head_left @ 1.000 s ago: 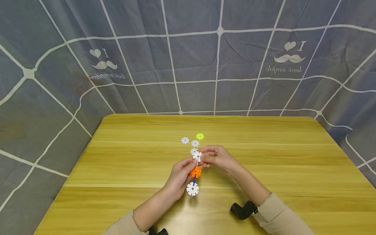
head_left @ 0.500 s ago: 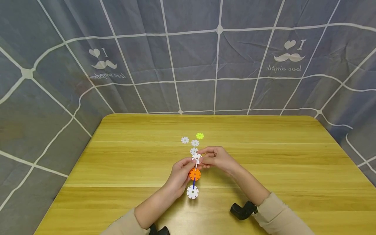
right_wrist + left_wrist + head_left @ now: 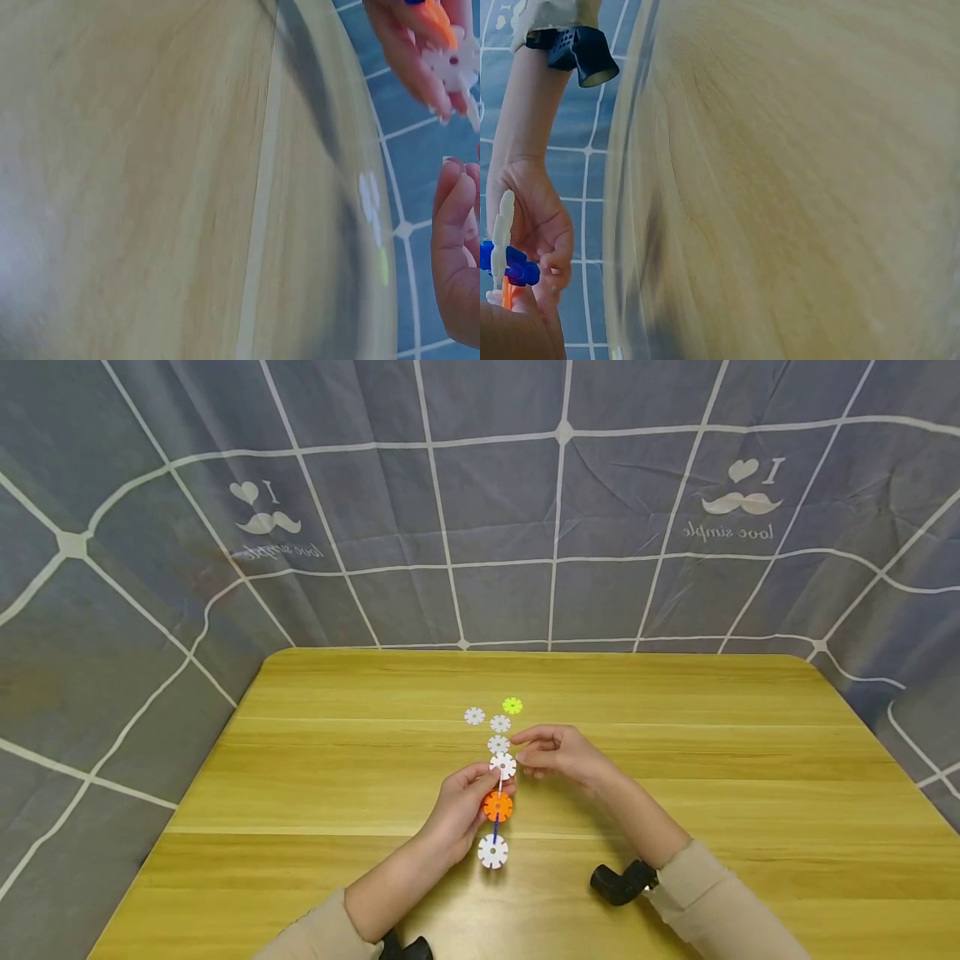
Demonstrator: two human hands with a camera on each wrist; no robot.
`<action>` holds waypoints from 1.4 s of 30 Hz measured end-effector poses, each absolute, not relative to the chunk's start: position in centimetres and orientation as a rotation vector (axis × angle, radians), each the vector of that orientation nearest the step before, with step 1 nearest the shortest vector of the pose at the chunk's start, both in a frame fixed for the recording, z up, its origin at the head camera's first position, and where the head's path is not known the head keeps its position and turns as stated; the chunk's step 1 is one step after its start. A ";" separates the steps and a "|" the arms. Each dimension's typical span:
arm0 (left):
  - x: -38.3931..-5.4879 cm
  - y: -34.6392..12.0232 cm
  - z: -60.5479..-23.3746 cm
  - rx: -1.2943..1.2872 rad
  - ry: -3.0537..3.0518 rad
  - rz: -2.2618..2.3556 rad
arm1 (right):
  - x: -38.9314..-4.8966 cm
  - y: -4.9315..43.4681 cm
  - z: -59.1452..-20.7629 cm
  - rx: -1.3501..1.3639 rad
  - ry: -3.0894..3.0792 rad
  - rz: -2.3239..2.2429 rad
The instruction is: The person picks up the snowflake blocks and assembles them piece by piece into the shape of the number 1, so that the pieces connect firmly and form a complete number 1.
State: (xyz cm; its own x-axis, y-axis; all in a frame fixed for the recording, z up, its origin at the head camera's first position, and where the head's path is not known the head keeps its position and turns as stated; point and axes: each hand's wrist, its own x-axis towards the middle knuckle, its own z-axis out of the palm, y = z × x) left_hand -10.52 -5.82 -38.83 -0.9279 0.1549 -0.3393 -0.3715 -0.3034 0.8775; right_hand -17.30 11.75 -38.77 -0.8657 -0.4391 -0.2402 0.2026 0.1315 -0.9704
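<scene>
In the head view my left hand [image 3: 454, 814] pinches a chain of slotted snowflake discs between thumb and fingers. The chain has a white disc [image 3: 502, 767] at its far end, a white one edge-on below it, an orange disc [image 3: 498, 807], a blue disc [image 3: 496, 828] edge-on, and a white disc [image 3: 492, 852] nearest me. My right hand [image 3: 566, 755] hovers just right of the far end, fingers loosely bent and holding nothing. A gap between it and the white piece [image 3: 454, 64] shows in the right wrist view. The left wrist view shows the blue disc [image 3: 521, 270] beside a white one.
Three loose white discs, one of them [image 3: 474, 716] farthest left, and a yellow-green disc [image 3: 512, 705] lie on the wooden table [image 3: 300, 760] beyond the hands. A grey curtain [image 3: 495, 510] with white lines hangs behind. Black wrist devices [image 3: 622, 882] sit by both cuffs.
My right hand has let go of the white disc at the chain's far end and drawn slightly to the right. The chain has tipped a little toward me in my left hand.
</scene>
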 end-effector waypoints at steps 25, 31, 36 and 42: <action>-10.6 -5.6 -39.0 -0.301 1.565 2.287 | -23.9 11.6 -41.0 0.141 2.195 -1.809; -10.7 -5.6 -38.9 -0.317 1.567 2.288 | -24.8 11.1 -41.2 0.025 2.380 -1.667; -10.8 -5.7 -38.8 -0.325 1.565 2.286 | -25.5 10.1 -41.5 -0.029 2.531 -1.591; -10.8 -5.8 -38.6 -0.316 1.572 2.292 | -25.9 9.3 -41.6 0.010 2.705 -1.425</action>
State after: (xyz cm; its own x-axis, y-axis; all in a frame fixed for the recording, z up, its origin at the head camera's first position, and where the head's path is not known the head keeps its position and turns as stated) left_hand -10.80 -5.81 -38.63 -0.9165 0.1534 -0.3694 -0.3998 -0.3282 0.8558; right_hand -25.87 9.26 -41.62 -0.9964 -0.0332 -0.0776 0.0452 0.5660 -0.8231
